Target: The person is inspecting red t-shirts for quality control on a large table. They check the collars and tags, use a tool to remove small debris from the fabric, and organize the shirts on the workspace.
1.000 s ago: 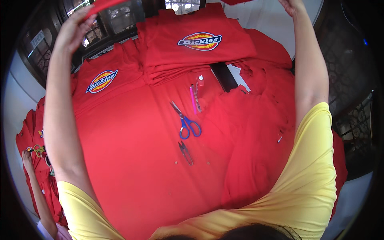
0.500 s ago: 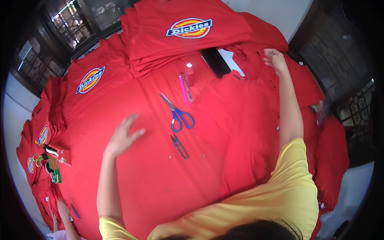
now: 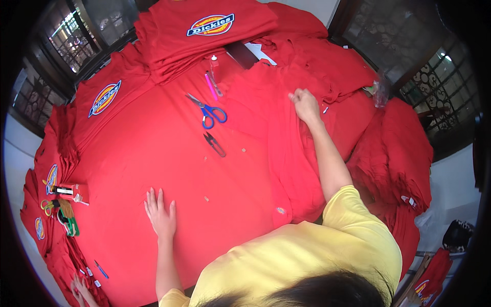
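On the spread red cloth (image 3: 153, 153) I see my left hand (image 3: 161, 217) lying flat, fingers apart; farther right, blue-handled scissors (image 3: 208, 112) lie loose, then my right hand (image 3: 306, 105) pinches the rumpled red garment (image 3: 286, 153).

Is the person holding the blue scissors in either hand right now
No, the blue-handled scissors lie loose on the red cloth, apart from the left hand and right hand.
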Demonstrator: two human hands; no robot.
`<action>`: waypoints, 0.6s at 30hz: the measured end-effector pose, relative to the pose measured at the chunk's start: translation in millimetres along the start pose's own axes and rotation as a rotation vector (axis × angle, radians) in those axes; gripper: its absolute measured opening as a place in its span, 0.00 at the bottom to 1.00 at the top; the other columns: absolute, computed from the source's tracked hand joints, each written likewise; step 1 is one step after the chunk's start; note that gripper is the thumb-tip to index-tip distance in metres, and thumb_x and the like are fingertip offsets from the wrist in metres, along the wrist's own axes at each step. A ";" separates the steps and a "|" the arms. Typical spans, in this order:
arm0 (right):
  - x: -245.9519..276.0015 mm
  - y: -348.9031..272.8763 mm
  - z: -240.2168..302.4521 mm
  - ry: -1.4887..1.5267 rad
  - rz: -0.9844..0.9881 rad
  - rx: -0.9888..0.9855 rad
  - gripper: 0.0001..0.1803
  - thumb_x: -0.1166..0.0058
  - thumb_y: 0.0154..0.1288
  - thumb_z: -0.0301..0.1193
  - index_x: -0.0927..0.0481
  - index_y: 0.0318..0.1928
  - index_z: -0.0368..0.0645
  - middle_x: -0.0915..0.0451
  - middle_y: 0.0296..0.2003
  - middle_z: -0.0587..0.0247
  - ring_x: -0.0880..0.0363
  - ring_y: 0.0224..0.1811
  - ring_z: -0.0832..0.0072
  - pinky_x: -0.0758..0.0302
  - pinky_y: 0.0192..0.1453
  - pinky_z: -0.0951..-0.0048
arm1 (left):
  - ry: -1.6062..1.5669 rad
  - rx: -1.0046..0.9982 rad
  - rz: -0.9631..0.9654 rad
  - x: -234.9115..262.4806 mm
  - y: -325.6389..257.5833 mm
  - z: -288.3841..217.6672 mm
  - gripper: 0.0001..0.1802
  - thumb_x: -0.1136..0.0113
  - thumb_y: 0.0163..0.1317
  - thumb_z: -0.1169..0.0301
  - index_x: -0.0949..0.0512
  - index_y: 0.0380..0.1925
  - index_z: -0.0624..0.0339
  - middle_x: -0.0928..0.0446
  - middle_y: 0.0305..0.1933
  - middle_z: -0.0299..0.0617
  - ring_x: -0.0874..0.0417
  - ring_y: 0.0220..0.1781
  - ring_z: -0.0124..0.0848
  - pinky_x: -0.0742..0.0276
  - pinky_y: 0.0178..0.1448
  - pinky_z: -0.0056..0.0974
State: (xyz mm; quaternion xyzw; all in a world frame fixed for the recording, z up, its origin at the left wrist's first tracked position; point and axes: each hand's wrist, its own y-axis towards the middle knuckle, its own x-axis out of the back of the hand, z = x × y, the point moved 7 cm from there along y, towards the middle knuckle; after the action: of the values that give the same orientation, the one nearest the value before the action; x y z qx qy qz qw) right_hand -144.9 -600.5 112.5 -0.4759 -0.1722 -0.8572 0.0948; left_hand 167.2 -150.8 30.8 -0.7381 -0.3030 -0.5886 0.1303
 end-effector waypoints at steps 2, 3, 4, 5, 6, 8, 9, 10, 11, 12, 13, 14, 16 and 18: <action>41.8 -23.5 40.3 0.100 -0.318 0.266 0.17 0.44 0.63 0.45 0.19 0.35 0.42 0.20 0.38 0.56 0.25 0.46 0.56 0.32 0.52 0.59 | -0.034 -0.025 -0.016 6.0 -3.3 4.4 0.28 0.46 0.67 0.61 0.33 0.64 0.61 0.44 0.74 0.48 0.46 0.76 0.44 0.54 0.77 0.51; 49.1 -40.9 68.0 0.242 -0.278 0.377 0.15 0.44 0.64 0.41 0.21 0.32 0.41 0.24 0.36 0.58 0.28 0.41 0.60 0.34 0.52 0.64 | -0.309 0.033 0.031 6.7 -4.0 7.9 0.27 0.49 0.68 0.59 0.32 0.63 0.61 0.42 0.73 0.48 0.44 0.75 0.43 0.51 0.76 0.50; 49.6 -64.3 105.6 0.456 -0.109 0.507 0.16 0.44 0.64 0.39 0.25 0.30 0.38 0.27 0.36 0.59 0.30 0.39 0.63 0.34 0.50 0.64 | -0.579 0.097 0.080 9.1 -5.7 9.1 0.27 0.51 0.70 0.57 0.31 0.62 0.62 0.41 0.72 0.48 0.42 0.74 0.43 0.49 0.76 0.49; 39.6 -96.5 141.5 0.825 0.084 0.425 0.16 0.44 0.64 0.38 0.28 0.30 0.37 0.30 0.33 0.59 0.32 0.37 0.64 0.35 0.50 0.66 | -0.850 0.165 0.129 11.4 -9.2 8.5 0.28 0.54 0.71 0.54 0.31 0.62 0.63 0.40 0.72 0.48 0.40 0.73 0.42 0.46 0.75 0.49; 26.2 -133.6 176.0 0.982 0.195 0.420 0.14 0.45 0.65 0.36 0.28 0.31 0.37 0.30 0.34 0.58 0.32 0.36 0.66 0.34 0.47 0.67 | -1.103 0.121 0.224 11.7 -14.9 -2.8 0.30 0.58 0.72 0.50 0.32 0.63 0.63 0.39 0.70 0.48 0.38 0.71 0.41 0.43 0.74 0.48; 25.4 -213.0 249.1 0.616 0.308 0.839 0.12 0.46 0.67 0.35 0.27 0.33 0.38 0.30 0.37 0.59 0.30 0.40 0.67 0.33 0.49 0.69 | -1.702 0.045 0.408 22.6 -34.8 -40.9 0.35 0.64 0.72 0.44 0.36 0.65 0.62 0.37 0.68 0.48 0.35 0.69 0.40 0.38 0.71 0.46; 16.0 -248.8 268.3 0.658 0.438 0.790 0.10 0.47 0.68 0.33 0.26 0.34 0.37 0.29 0.40 0.59 0.30 0.45 0.68 0.34 0.53 0.68 | -2.052 0.001 0.495 35.0 -47.0 -63.0 0.37 0.67 0.72 0.42 0.38 0.66 0.61 0.36 0.67 0.47 0.35 0.69 0.40 0.37 0.71 0.45; 6.7 -282.1 287.9 0.708 0.575 0.746 0.09 0.48 0.69 0.30 0.25 0.35 0.37 0.28 0.44 0.60 0.30 0.51 0.69 0.35 0.58 0.68 | -2.139 0.016 0.508 48.6 -63.1 -67.9 0.41 0.63 0.68 0.38 0.40 0.67 0.62 0.36 0.67 0.46 0.35 0.69 0.39 0.38 0.71 0.45; 1.5 -309.8 303.8 0.892 0.760 0.697 0.08 0.49 0.70 0.30 0.24 0.36 0.37 0.28 0.46 0.59 0.31 0.54 0.68 0.36 0.60 0.67 | -2.228 0.031 0.535 60.3 -79.6 -71.1 0.45 0.60 0.65 0.35 0.41 0.67 0.62 0.36 0.67 0.44 0.35 0.69 0.38 0.38 0.71 0.45; -6.6 -335.2 320.2 1.079 0.952 0.637 0.08 0.49 0.70 0.30 0.24 0.36 0.38 0.28 0.48 0.58 0.32 0.58 0.66 0.37 0.63 0.67 | -2.315 0.051 0.547 66.3 -97.8 -64.0 0.50 0.57 0.61 0.31 0.43 0.67 0.63 0.36 0.67 0.43 0.35 0.69 0.37 0.39 0.72 0.44; -8.2 -354.4 336.3 1.253 1.041 0.657 0.08 0.51 0.71 0.30 0.22 0.40 0.38 0.29 0.55 0.56 0.34 0.63 0.66 0.39 0.67 0.67 | -2.147 0.174 0.265 66.7 -115.2 -37.1 0.42 0.52 0.65 0.39 0.41 0.66 0.61 0.37 0.66 0.41 0.36 0.69 0.33 0.38 0.72 0.42; -14.6 -365.8 341.9 1.291 1.052 0.635 0.08 0.52 0.71 0.29 0.21 0.42 0.38 0.29 0.56 0.56 0.34 0.64 0.66 0.39 0.68 0.66 | -2.215 0.264 0.290 74.9 -134.2 -21.0 0.33 0.50 0.69 0.49 0.38 0.64 0.59 0.36 0.67 0.41 0.34 0.68 0.32 0.37 0.72 0.42; -27.2 -382.0 356.8 1.374 1.085 0.608 0.09 0.53 0.71 0.28 0.21 0.44 0.39 0.29 0.58 0.55 0.35 0.65 0.66 0.40 0.69 0.66 | -2.085 0.296 0.198 92.2 -160.5 23.2 0.24 0.54 0.72 0.57 0.35 0.62 0.59 0.33 0.66 0.44 0.31 0.67 0.35 0.35 0.71 0.45; -50.9 -380.8 351.5 1.028 0.864 0.656 0.10 0.53 0.70 0.26 0.20 0.45 0.38 0.23 0.51 0.56 0.27 0.58 0.66 0.33 0.64 0.66 | -2.278 0.332 0.130 95.5 -195.8 80.9 0.22 0.55 0.67 0.68 0.32 0.60 0.64 0.27 0.61 0.49 0.26 0.63 0.39 0.32 0.69 0.48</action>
State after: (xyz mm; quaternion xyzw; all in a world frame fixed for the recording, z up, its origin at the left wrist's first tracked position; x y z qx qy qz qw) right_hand 33.1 -113.7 162.7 0.0122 -0.1505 -0.7626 0.6290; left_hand 125.3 74.9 67.0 -0.8295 -0.2799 0.4742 -0.0932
